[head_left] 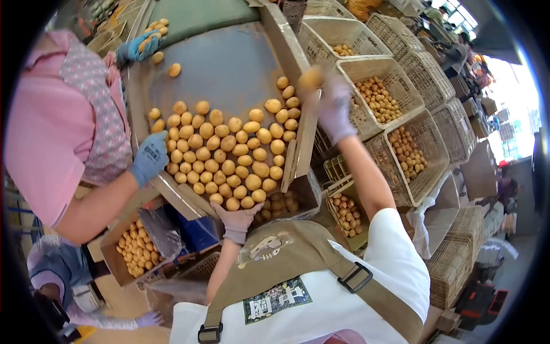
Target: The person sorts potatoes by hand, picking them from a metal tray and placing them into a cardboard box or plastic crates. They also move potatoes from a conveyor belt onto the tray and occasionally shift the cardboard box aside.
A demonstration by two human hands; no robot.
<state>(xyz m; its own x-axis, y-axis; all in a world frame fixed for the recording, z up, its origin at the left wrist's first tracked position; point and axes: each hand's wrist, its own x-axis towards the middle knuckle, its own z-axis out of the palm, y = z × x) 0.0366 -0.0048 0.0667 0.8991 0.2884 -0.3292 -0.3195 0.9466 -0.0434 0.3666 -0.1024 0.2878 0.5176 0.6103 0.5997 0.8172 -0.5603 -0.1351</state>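
- We've got a whole crowd of yellow potatoes (228,167) on the near half of the tabletop (229,63), packed up to the raised near edge, with a couple of loose ones at the far left.
- Our left hand (238,219) is at that near edge in a pale glove, fingers spread and not clenched, right up against the nearest potatoes.
- Our right hand (335,109) is out past the right-hand side of the tabletop, pretty blurry, fingers around a single potato (311,78).
- Just beside that hand we've got a row of pale crates (389,70) with potatoes in the bottom, and more stacked crates (427,77) behind them.
- Closer to us, right of the tabletop, there's a smaller bin (349,192) with potatoes too, plus a grey tub (314,198) of them at the near edge.
- On our left a co-worker in pink (48,126) has one blue glove (150,159) by the potatoes and the other (139,47) farther up.
- Below that co-worker sits a cardboard box (114,266) of potatoes.
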